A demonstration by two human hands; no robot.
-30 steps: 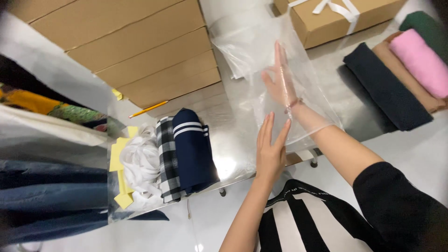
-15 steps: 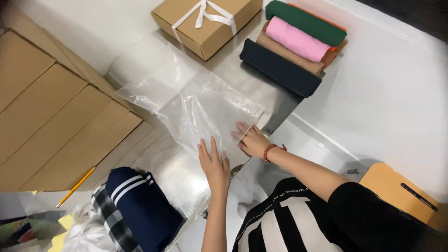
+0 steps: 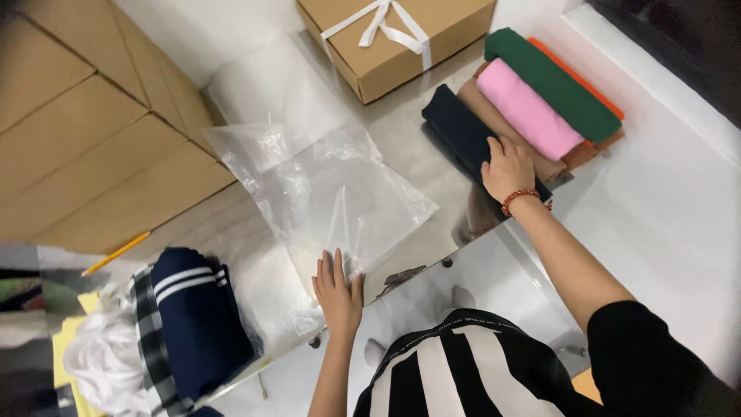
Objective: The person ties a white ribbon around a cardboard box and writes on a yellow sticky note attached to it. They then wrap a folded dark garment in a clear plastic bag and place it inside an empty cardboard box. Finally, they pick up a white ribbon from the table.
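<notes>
My left hand (image 3: 338, 292) lies flat on the near edge of a clear plastic bag (image 3: 332, 193) spread on the shiny metal table (image 3: 421, 166). My right hand (image 3: 507, 166), with a red bead bracelet at the wrist, rests on a folded dark navy garment (image 3: 459, 135) at the near end of a row of folded clothes. Beside it lie folded tan (image 3: 494, 123), pink (image 3: 527, 110), green (image 3: 554, 83) and orange (image 3: 594, 89) pieces.
A brown cardboard box tied with white ribbon (image 3: 394, 38) stands at the back. Flat cardboard sheets (image 3: 93, 139) and a yellow pencil (image 3: 116, 252) lie left. A pile with navy striped (image 3: 197, 316), plaid and white clothes sits at lower left.
My right hand has left the plastic bag and moved right onto the navy folded garment. The left hand stays on the bag. The view has swung further right.
</notes>
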